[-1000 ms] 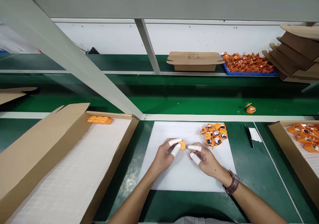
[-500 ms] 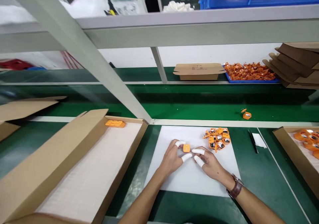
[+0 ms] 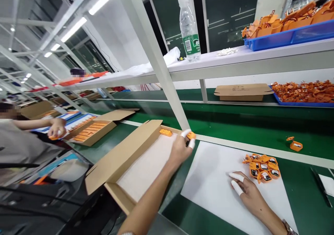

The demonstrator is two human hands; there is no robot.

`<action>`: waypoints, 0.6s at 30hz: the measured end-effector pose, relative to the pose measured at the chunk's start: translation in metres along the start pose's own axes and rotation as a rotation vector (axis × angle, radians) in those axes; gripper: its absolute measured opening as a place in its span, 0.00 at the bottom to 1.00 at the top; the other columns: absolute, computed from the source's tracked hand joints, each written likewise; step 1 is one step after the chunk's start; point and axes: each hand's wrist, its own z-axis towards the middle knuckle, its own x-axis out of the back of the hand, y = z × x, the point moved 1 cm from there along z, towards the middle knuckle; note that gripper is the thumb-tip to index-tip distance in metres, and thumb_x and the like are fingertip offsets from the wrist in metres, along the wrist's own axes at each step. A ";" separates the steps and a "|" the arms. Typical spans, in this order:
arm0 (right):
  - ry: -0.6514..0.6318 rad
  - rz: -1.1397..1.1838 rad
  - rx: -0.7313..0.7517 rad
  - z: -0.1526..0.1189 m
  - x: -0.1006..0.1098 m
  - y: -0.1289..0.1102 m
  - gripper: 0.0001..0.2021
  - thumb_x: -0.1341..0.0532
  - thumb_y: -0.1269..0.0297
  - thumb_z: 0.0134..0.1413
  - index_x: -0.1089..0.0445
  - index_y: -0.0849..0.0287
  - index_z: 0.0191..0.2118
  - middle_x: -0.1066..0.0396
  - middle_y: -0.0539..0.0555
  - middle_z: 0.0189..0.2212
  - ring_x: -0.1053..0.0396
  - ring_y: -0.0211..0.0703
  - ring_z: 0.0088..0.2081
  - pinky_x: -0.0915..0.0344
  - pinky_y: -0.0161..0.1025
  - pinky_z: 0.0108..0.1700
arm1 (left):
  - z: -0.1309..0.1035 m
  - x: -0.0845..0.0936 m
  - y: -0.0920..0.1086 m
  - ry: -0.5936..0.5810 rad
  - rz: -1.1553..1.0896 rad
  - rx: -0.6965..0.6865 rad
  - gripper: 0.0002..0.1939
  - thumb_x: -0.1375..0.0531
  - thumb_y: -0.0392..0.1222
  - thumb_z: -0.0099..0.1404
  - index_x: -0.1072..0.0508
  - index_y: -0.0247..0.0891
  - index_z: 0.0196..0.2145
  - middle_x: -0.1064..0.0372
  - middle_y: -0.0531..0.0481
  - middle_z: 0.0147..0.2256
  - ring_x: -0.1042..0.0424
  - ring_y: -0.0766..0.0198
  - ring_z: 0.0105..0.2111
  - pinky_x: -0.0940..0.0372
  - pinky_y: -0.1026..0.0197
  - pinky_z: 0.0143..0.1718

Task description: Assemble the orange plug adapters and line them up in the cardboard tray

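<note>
My left hand [image 3: 180,148], with white covers on thumb and forefinger, pinches a small orange plastic case [image 3: 191,135] by the far right corner of a cardboard box [image 3: 146,134]. Inside that box, at the far end, lies a row of orange cases [image 3: 165,132] on pale lining. Above the white sheet [image 3: 208,172] is my right hand [image 3: 246,189], its covered thumb and forefinger slightly apart and nothing visible between them. To its right, on the sheet, sits a cluster of open orange cases [image 3: 263,167] with dark and silvery parts inside.
A single open orange case [image 3: 296,145] lies beyond the rail. A black pen [image 3: 320,186] is at the right. Behind are a flat carton [image 3: 242,91] and a blue tray of orange parts [image 3: 305,92]. A slanted post [image 3: 167,85] rises near the box. Another person's hand [image 3: 56,127] works at left.
My left hand has carried the orange case from the white sheet leftward to the box. My right hand stays above the sheet. The view has swung left and up.
</note>
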 end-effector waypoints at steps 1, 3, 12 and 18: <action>0.000 -0.015 -0.002 0.000 0.000 0.001 0.17 0.43 0.54 0.66 0.27 0.55 0.54 0.30 0.64 0.52 0.26 0.51 0.48 0.26 0.48 0.51 | 0.015 0.012 -0.015 0.037 0.031 0.047 0.26 0.39 0.41 0.64 0.34 0.40 0.59 0.30 0.44 0.44 0.27 0.56 0.41 0.32 0.54 0.47; -0.003 -0.046 -0.005 0.000 -0.001 0.002 0.17 0.43 0.56 0.67 0.28 0.55 0.55 0.30 0.63 0.53 0.27 0.51 0.48 0.26 0.48 0.51 | 0.039 0.028 -0.048 0.080 0.096 0.151 0.28 0.38 0.40 0.63 0.35 0.37 0.60 0.29 0.43 0.43 0.26 0.54 0.42 0.33 0.53 0.48; -0.018 -0.070 0.002 0.000 0.000 0.009 0.16 0.42 0.59 0.64 0.26 0.54 0.55 0.30 0.63 0.55 0.25 0.50 0.46 0.25 0.45 0.51 | 0.048 -0.001 -0.146 -0.002 0.220 0.404 0.15 0.40 0.45 0.70 0.29 0.35 0.50 0.28 0.45 0.46 0.25 0.58 0.41 0.28 0.51 0.43; -0.010 -0.079 -0.041 -0.002 0.000 0.016 0.17 0.40 0.62 0.61 0.26 0.52 0.55 0.32 0.62 0.59 0.25 0.53 0.51 0.26 0.45 0.54 | 0.049 -0.010 -0.149 0.046 0.199 0.405 0.16 0.40 0.47 0.71 0.29 0.35 0.51 0.28 0.44 0.46 0.26 0.58 0.41 0.28 0.52 0.43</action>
